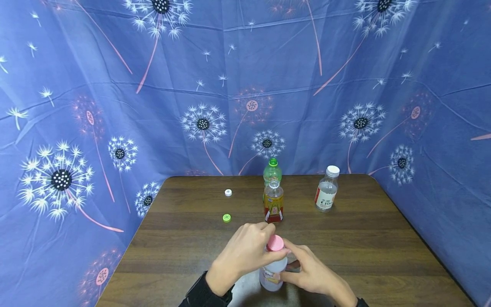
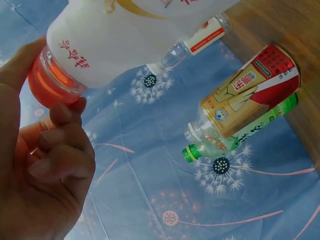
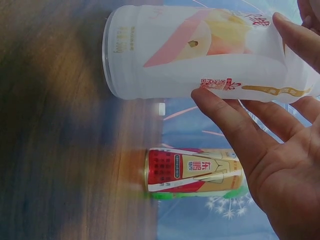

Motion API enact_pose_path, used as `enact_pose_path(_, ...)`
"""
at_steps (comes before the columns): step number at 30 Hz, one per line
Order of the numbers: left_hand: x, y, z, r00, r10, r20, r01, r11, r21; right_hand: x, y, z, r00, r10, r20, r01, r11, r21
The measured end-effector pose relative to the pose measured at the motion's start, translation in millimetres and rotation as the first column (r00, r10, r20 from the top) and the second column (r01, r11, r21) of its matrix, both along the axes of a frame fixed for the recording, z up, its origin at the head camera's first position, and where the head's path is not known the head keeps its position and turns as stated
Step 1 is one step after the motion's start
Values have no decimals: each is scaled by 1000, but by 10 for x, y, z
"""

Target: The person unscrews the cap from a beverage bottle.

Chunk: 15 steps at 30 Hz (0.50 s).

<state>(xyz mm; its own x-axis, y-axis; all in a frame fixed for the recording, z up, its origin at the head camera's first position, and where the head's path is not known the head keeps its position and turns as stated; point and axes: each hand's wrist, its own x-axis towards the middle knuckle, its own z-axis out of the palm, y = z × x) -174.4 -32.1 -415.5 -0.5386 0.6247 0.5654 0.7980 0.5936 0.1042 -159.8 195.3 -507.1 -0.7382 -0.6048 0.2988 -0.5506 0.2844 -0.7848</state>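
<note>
A white bottle (image 1: 273, 275) with a pink cap (image 1: 275, 243) stands near the front of the table, between both hands. My left hand (image 1: 247, 251) pinches the cap between thumb and curled fingers. In the left wrist view the cap (image 2: 52, 82) looks red-pink, and it sits on the bottle neck. Lower down, my right hand (image 1: 312, 273) holds the bottle's body, thumb on one side and fingers on the other. The right wrist view shows the bottle's label (image 3: 200, 42) with fruit pictures, and fingertips against it.
Behind the hands stands an uncapped bottle with a gold-and-red label (image 1: 273, 207), an uncapped green bottle (image 1: 272, 172) close behind it. A clear bottle with a white cap (image 1: 326, 192) stands back right. White (image 1: 228, 192) and green (image 1: 226, 218) caps lie left on the wooden table (image 1: 172, 256).
</note>
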Motion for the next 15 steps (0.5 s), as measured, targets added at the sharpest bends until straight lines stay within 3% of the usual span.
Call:
enact_pose_path(6,-20,-27,20,998,-66,-2,66,997,-30,-15,-2,-8,999,18,-27,-18,1000,-14)
enact_pose_path(15,-45,-96,83,985,-159,62,166,978,-126,-34,-10,0,994,38,-106,-39,999,-12)
